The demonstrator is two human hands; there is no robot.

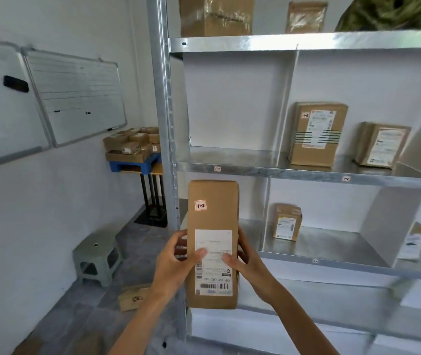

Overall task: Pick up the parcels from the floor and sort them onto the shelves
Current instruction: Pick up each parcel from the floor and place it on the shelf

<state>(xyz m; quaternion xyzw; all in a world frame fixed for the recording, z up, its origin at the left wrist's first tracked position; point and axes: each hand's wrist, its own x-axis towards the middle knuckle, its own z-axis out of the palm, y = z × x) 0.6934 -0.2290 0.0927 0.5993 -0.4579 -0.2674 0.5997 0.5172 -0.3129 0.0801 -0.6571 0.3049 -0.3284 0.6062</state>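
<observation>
A long brown parcel (213, 216) is held upright by both hands. It is gripped at its lower half. The left hand (174, 265) is curled round its left edge and the right hand (252, 265) is curled round its right edge. Both thumbs are pressed on the white label (213, 239) on its front. A small sticker (200, 205) marked "1-2" is stuck near the top of the parcel.

The parcel is held up in the air in front of the metal rack (162, 124), just below a tag (217, 169) marked "1-1". On the shelf (229, 157) above that tag, two boxes (316, 134) (383, 144) are stood well to the right. One small box (287, 221) is stood on the shelf below. Two taped boxes (215, 16) (306, 17) are kept on the top shelf.

A green stool (96, 257) and a floor box (132, 299) are seen down on the left. Two whiteboards (76, 98) are hung on the left wall. A pile of boxes (132, 147) is stacked in the corner.
</observation>
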